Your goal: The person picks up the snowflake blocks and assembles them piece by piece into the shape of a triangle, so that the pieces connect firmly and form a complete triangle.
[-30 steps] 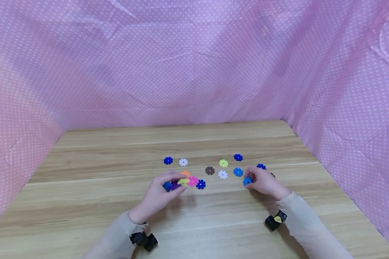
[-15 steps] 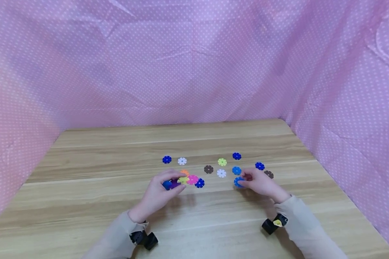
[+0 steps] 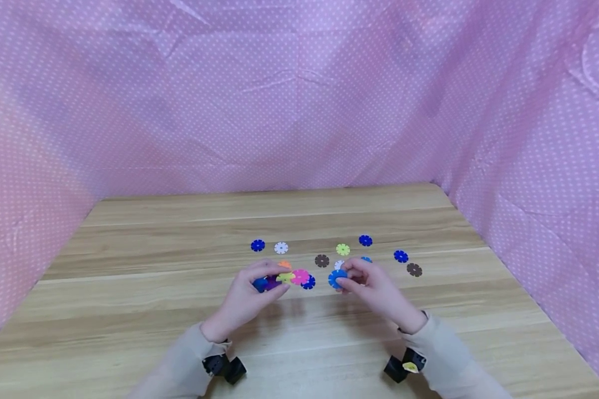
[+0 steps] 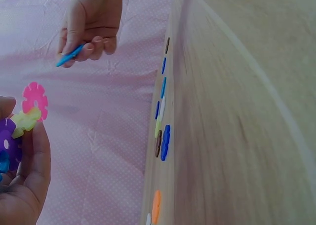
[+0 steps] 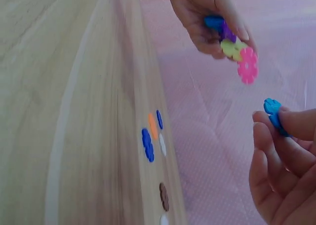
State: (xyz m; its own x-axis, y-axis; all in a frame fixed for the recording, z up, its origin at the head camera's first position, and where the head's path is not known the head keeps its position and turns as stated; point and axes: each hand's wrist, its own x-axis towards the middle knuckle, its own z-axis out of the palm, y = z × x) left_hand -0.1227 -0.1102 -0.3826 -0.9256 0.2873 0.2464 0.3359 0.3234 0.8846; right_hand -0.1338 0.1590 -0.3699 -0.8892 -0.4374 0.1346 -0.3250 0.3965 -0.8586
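Observation:
My left hand (image 3: 247,296) pinches a chain of joined, notched plastic discs above the table. In the left wrist view the chain runs from a blue disc (image 4: 4,162) through a purple disc (image 4: 7,140) and a yellow disc (image 4: 25,121) to a pink disc (image 4: 35,99) at the free end. Between thumb and fingers, my right hand (image 3: 374,285) holds a single light-blue notched disc (image 3: 336,278), raised off the table. A short gap separates this disc from the pink one. In the right wrist view the thumb partly covers the light-blue disc (image 5: 272,107).
Several loose discs lie flat on the wooden table (image 3: 179,221), among them a brown disc (image 3: 321,260), a white disc (image 3: 281,247) and a dark-blue disc (image 3: 401,256). An orange disc (image 3: 284,265) lies partly behind my left hand. Pink dotted cloth (image 3: 299,111) surrounds the table's back and sides.
My right hand has moved left, carrying the light-blue disc from the right-hand group of discs toward the chain. My left hand has stayed nearly still with the chain, shifting slightly right.

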